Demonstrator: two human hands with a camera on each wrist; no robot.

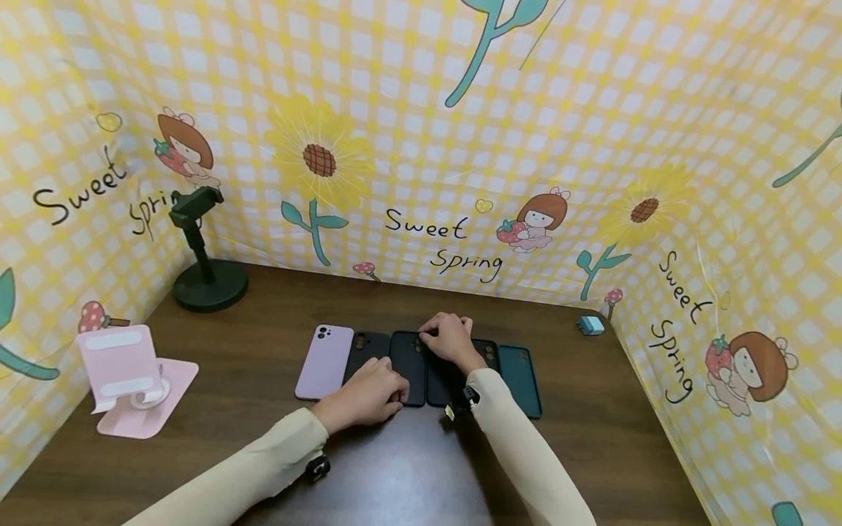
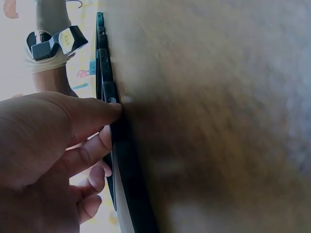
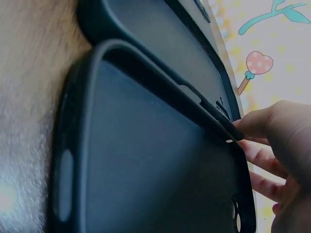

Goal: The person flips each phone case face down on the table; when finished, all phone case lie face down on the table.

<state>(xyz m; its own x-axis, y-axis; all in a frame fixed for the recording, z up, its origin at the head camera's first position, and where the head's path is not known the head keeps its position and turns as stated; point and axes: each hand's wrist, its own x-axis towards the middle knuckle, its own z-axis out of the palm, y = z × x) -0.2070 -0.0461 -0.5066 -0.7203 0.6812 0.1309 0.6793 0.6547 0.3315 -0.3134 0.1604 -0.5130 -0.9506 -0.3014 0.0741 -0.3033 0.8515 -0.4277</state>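
A row of phone cases lies side by side on the table. My left hand (image 1: 370, 391) is at the lower left corner of a black phone case (image 1: 406, 369) in mid-row, its thumb (image 2: 104, 110) on the case's side wall and its fingers curled above. At that case's upper right corner, my right hand (image 1: 450, 339) pinches the rim with thumb and fingertips. The right wrist view shows the neighbouring black case (image 3: 146, 160) with its hollow inside facing up, rim against rim. A lilac phone or case (image 1: 325, 361) ends the row at left, a teal case (image 1: 522, 380) at right.
At left stands a pink folding phone stand (image 1: 148, 394). Behind it is a dark green stand (image 1: 210, 285) on a round base. A small blue-and-white charger plug (image 1: 590, 326) lies at the back right. Checked yellow cloth (image 1: 408, 161) encloses the brown table (image 1: 263, 453) on three sides.
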